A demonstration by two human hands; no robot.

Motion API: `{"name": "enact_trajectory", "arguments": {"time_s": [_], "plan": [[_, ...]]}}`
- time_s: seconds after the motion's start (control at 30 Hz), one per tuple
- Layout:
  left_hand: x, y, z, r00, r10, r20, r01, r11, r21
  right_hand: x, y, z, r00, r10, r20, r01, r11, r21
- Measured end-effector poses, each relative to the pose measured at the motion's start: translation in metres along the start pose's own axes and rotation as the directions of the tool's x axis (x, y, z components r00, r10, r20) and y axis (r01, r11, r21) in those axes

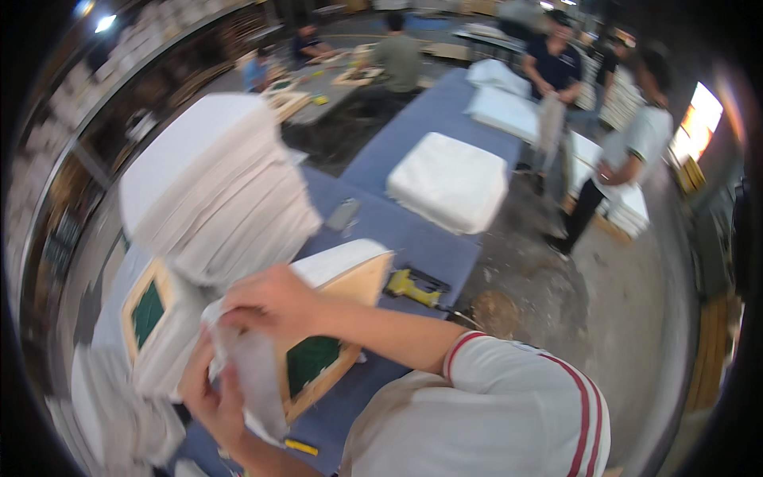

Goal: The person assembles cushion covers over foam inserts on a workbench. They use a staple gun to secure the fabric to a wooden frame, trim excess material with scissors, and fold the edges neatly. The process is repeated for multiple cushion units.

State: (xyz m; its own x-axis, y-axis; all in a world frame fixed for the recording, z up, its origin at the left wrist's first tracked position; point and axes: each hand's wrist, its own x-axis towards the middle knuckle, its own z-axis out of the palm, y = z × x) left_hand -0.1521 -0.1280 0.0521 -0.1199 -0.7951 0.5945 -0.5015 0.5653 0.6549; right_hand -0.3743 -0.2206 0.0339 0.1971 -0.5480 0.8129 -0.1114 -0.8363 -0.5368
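Between my hands is a strip of thin white fabric (258,374), gathered at the edge of a wooden frame (369,280). Dark green material (312,364) shows through the frame's opening, and white padding (342,261) covers its far side. My right hand (272,302) reaches across from the right and pinches the fabric's upper end. Lower down, my left hand (208,389) has its fingers curled round the fabric's left edge. To the right of the frame lies a yellow-green staple gun (417,288). A small yellow cutter-like tool (302,447) rests below the frame.
A tall stack of white padded pieces (222,191) rises at the left, beside another green-centred frame (151,310). A white cushion (449,179) and a flat grey object (343,215) lie on the blue table (373,187). Several people stand or sit farther off.
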Motion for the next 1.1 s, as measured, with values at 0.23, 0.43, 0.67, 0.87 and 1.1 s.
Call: {"name": "enact_trajectory", "arguments": {"time_s": [0.23,0.43,0.67,0.87,1.1], "plan": [[0.012,-0.012,0.008,0.952,-0.304,-0.042,0.266,0.887,-0.378,0.014,-0.014,-0.031,0.963,0.173,0.208,-0.151,0.982,-0.116],[0.023,-0.045,0.029,0.946,-0.147,-0.288,0.066,0.960,-0.272,0.023,0.008,0.002,0.980,-0.193,-0.042,0.195,0.979,0.058],[0.019,-0.107,0.001,0.956,-0.220,-0.193,0.183,0.964,-0.194,0.017,0.000,-0.009,0.865,0.183,0.468,-0.327,0.912,0.246],[-0.018,-0.087,-0.023,0.902,-0.183,-0.390,0.276,0.940,0.198,0.013,-0.016,0.000,0.815,0.019,0.579,-0.031,0.999,0.010],[-0.068,-0.007,0.019,0.895,0.234,-0.379,0.038,0.807,0.589,0.001,-0.012,0.045,0.864,-0.158,0.478,0.205,0.978,-0.047]]}}
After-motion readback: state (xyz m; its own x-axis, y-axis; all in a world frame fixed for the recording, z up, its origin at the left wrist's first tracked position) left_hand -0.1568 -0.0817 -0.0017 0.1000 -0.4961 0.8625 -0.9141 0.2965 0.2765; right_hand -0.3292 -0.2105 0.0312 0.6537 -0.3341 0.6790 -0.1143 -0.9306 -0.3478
